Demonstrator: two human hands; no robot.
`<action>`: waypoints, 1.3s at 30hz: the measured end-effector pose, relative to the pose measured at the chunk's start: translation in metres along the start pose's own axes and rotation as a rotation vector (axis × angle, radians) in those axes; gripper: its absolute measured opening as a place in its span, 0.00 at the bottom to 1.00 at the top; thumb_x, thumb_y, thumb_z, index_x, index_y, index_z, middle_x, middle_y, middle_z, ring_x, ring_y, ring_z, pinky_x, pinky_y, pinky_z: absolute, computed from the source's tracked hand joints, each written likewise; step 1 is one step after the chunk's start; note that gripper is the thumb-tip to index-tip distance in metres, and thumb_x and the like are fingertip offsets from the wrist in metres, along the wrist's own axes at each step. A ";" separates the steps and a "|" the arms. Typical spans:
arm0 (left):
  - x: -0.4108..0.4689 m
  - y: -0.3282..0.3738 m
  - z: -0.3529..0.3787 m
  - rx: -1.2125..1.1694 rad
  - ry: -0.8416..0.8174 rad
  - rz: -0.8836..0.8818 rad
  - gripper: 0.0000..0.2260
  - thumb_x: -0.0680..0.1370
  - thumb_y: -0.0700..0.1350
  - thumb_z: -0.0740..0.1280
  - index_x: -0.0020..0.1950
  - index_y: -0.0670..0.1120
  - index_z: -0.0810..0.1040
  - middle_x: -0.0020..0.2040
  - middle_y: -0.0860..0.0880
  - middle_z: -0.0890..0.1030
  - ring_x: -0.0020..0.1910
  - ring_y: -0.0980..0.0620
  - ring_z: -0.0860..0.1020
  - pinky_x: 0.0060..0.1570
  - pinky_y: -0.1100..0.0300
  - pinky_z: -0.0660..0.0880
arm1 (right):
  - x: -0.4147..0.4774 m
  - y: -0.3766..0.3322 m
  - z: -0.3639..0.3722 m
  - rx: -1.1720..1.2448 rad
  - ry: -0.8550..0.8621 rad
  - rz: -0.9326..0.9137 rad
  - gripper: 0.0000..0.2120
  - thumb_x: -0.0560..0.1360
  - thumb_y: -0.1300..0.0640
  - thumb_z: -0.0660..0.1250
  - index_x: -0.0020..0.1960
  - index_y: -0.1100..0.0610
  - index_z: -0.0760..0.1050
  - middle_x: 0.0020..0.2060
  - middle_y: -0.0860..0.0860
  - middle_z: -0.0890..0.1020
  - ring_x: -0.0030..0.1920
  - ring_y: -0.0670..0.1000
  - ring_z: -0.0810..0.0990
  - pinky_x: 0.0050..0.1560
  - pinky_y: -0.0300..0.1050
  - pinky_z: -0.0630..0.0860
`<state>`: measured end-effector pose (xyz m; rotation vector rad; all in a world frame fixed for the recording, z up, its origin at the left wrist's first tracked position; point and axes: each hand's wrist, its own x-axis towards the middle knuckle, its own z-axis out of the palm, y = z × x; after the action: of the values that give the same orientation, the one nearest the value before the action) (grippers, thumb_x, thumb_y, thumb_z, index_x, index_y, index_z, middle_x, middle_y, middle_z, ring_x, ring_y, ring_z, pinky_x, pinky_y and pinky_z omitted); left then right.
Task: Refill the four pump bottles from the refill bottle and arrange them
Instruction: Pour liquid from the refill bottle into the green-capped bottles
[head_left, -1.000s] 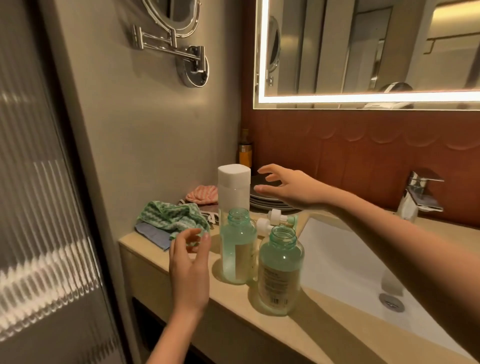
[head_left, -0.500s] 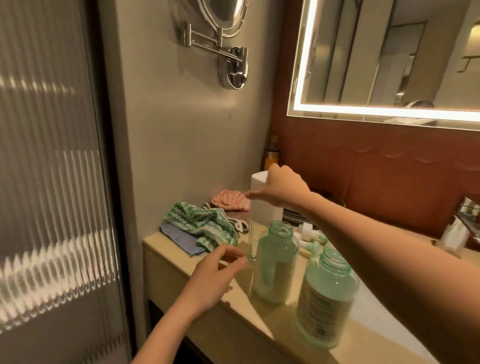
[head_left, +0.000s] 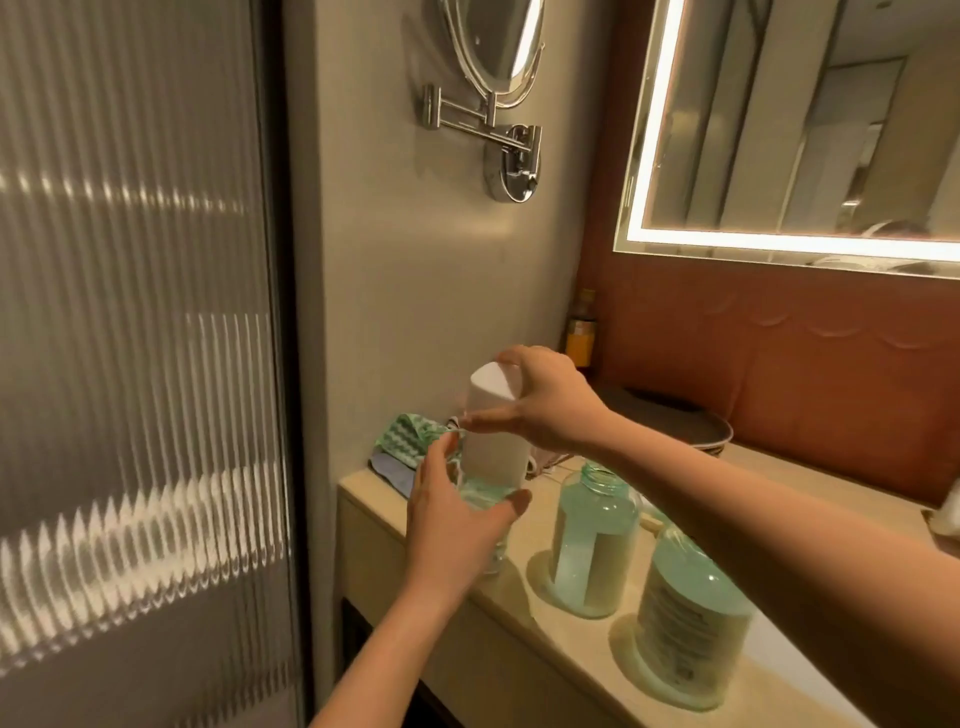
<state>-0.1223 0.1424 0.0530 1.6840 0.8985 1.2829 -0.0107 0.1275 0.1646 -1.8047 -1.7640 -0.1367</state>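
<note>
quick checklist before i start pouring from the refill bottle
1. The left hand holds the refill bottle low down: ok.
2. The right hand grips the white cap: ok.
3. The white cap is off: not ok, it is on.
4. The far pump bottle has an open neck: ok.
5. The near pump bottle has an open neck: cannot tell, the forearm hides it.
6. All four pump bottles in sight: not ok, only two show.
</note>
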 end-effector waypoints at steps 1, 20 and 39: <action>-0.002 0.000 0.000 0.040 0.011 0.011 0.41 0.63 0.55 0.77 0.71 0.51 0.61 0.66 0.53 0.70 0.64 0.51 0.69 0.61 0.51 0.71 | -0.004 -0.008 -0.002 0.018 -0.010 -0.034 0.31 0.63 0.41 0.75 0.59 0.57 0.73 0.53 0.54 0.77 0.53 0.53 0.73 0.53 0.50 0.73; -0.085 0.088 0.034 0.038 0.138 0.418 0.25 0.61 0.63 0.70 0.54 0.58 0.72 0.40 0.59 0.80 0.37 0.61 0.80 0.32 0.58 0.79 | -0.103 -0.062 -0.124 -0.630 0.068 -0.277 0.28 0.73 0.30 0.50 0.31 0.53 0.63 0.29 0.50 0.67 0.28 0.49 0.65 0.27 0.41 0.60; -0.129 0.078 0.069 -0.181 -0.177 0.151 0.24 0.52 0.56 0.74 0.47 0.57 0.77 0.43 0.55 0.81 0.41 0.56 0.80 0.35 0.58 0.79 | -0.146 0.009 -0.143 -0.047 -0.401 -0.181 0.30 0.70 0.31 0.54 0.65 0.47 0.71 0.61 0.44 0.75 0.59 0.43 0.72 0.61 0.44 0.71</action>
<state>-0.0799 -0.0175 0.0639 1.7154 0.5432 1.2506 0.0290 -0.0682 0.2089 -1.7935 -2.2196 0.1226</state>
